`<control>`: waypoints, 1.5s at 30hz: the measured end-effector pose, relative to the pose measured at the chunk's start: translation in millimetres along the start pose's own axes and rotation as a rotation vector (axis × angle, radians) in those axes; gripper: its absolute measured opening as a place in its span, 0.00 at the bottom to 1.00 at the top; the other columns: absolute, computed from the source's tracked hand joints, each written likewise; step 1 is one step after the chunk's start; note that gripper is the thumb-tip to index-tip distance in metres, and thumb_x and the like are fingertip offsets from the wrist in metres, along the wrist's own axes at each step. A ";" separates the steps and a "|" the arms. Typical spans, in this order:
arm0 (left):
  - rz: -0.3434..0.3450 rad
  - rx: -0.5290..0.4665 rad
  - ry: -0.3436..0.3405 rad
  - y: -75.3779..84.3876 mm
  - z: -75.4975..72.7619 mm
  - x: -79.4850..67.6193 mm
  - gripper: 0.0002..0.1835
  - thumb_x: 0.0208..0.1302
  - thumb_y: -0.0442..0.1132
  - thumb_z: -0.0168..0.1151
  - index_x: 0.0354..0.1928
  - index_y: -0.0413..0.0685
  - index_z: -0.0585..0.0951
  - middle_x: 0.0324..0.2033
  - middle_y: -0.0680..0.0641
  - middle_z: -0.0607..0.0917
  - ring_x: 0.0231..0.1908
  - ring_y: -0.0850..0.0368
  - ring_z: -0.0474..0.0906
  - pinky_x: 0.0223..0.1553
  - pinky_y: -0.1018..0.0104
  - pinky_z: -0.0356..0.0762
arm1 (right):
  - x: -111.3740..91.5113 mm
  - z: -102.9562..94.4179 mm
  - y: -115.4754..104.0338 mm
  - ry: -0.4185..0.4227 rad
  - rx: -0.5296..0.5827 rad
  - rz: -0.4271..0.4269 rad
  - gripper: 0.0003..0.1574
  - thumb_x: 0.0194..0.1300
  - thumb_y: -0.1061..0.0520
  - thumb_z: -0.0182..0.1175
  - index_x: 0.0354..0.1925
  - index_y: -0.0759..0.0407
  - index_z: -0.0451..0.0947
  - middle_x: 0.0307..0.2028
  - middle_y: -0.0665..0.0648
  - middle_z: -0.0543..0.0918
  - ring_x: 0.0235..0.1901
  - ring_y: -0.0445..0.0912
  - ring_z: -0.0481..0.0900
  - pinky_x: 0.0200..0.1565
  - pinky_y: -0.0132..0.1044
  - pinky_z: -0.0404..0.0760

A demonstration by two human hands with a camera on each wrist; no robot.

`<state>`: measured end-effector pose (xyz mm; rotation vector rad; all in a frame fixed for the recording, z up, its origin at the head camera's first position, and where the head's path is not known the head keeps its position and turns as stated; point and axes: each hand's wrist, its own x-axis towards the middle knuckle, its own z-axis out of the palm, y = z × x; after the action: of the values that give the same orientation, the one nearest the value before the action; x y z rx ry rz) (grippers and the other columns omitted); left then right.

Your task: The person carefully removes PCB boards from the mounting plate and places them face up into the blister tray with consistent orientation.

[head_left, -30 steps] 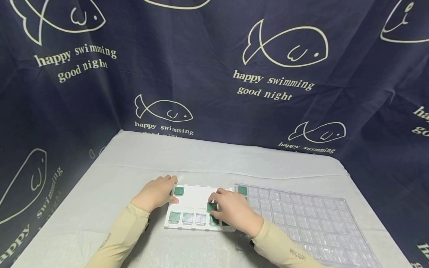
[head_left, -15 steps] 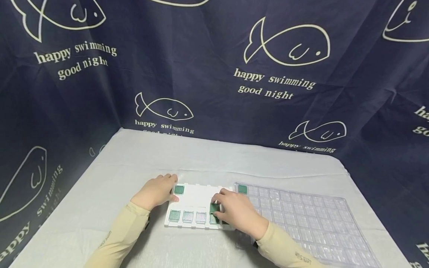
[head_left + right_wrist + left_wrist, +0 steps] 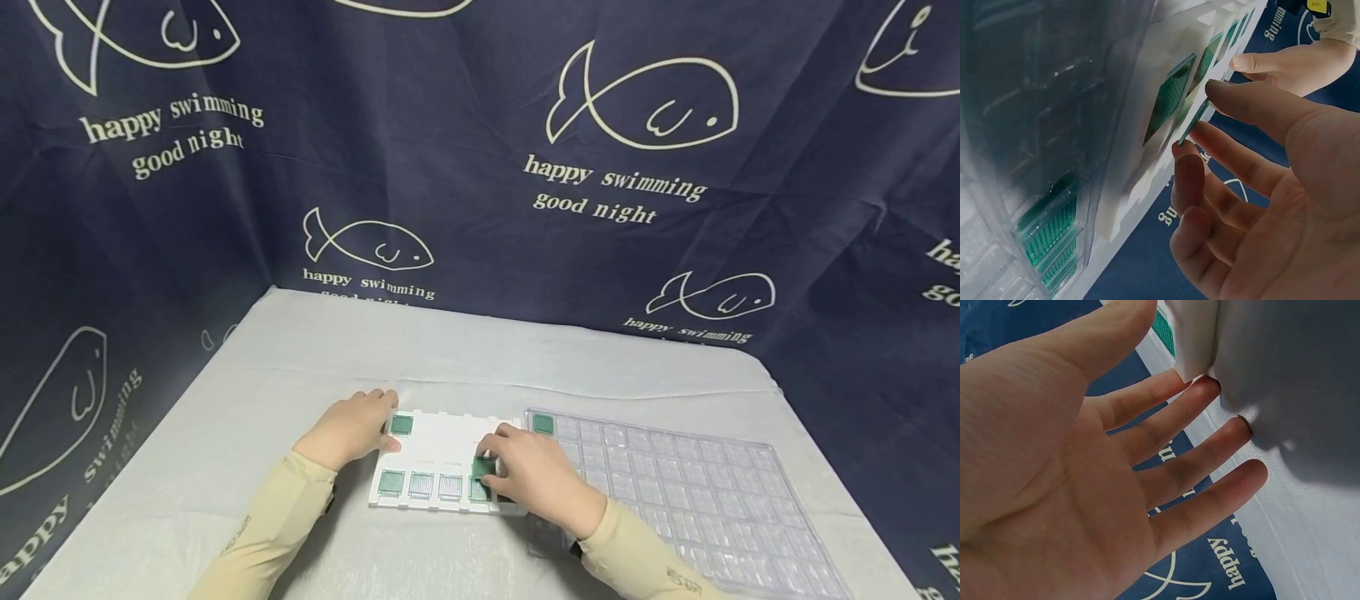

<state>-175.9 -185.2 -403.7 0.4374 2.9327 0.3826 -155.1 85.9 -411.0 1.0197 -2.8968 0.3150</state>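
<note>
Right hand (image 3: 536,479) pinches 1 green board (image 3: 484,468) on edge between thumb and fingertips; gap closed down to the board's thickness, other fingers curled behind. The board sits at about 4 o'clock from the centre of the white holder (image 3: 435,442), just on the 12 o'clock side of the 4th of the near-row boards (image 3: 421,484); contact with the holder surface cannot be told. Left hand (image 3: 347,433) rests at the holder's 9 to 10 o'clock edge, thumb on top, fingers extended rather than clenched, apparently steadying it. Progress: 4 near-row boards plainly seated, a 5th partly under the right hand; 1 corner board (image 3: 402,425) at 10 o'clock. Most of the far row shows bare white, its 2 o'clock end partly covered. Clear tray (image 3: 647,467) lies at 3 o'clock, mostly vacant cells; tray boards (image 3: 543,424) line its nearer edge, count uncertain. Judgement: transfer between tray and holder part done, the held board unseated; direction not settled by the views.
</note>
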 end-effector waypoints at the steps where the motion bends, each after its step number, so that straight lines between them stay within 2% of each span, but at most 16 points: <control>1: 0.000 0.000 -0.001 -0.1 0.1 0.1 0.30 0.53 0.47 0.77 0.54 0.39 0.77 0.45 0.42 0.84 0.42 0.45 0.81 0.44 0.46 0.81 | -0.3 -0.1 0.1 0.001 -0.002 -0.001 0.17 0.55 0.50 0.76 0.43 0.50 0.85 0.34 0.48 0.83 0.25 0.36 0.73 0.25 0.29 0.71; 14: -0.004 0.002 -0.011 0.3 -1.2 0.7 0.31 0.54 0.47 0.76 0.55 0.38 0.77 0.46 0.41 0.84 0.44 0.44 0.81 0.45 0.46 0.82 | -0.3 -0.4 1.8 0.008 0.008 -0.004 0.17 0.55 0.51 0.77 0.43 0.51 0.85 0.34 0.48 0.83 0.24 0.35 0.71 0.24 0.28 0.70; 21: -0.013 0.001 -0.017 0.2 -0.6 1.5 0.30 0.54 0.47 0.76 0.54 0.40 0.77 0.45 0.42 0.84 0.44 0.44 0.81 0.46 0.46 0.82 | 6.0 -2.2 6.3 -0.009 0.026 0.008 0.18 0.56 0.51 0.76 0.44 0.52 0.85 0.35 0.49 0.84 0.25 0.37 0.76 0.24 0.26 0.70; 31: -0.013 0.001 -0.011 -0.5 -0.1 0.9 0.29 0.53 0.48 0.77 0.52 0.41 0.77 0.43 0.44 0.83 0.41 0.47 0.80 0.44 0.48 0.81 | 18.2 -4.0 25.2 -0.025 0.049 0.109 0.17 0.54 0.55 0.76 0.43 0.52 0.85 0.36 0.49 0.83 0.29 0.39 0.77 0.28 0.33 0.75; 45: -0.001 0.004 -0.005 -0.5 -0.4 0.6 0.29 0.53 0.47 0.77 0.52 0.40 0.77 0.43 0.44 0.83 0.40 0.47 0.80 0.42 0.47 0.81 | 22.6 -2.3 39.6 -0.071 0.065 0.189 0.17 0.56 0.53 0.77 0.44 0.50 0.84 0.36 0.47 0.82 0.30 0.37 0.77 0.28 0.34 0.75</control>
<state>-176.7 -185.6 -403.6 0.4362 2.9292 0.3758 -197.5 102.6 -412.9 0.7808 -3.0727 0.3929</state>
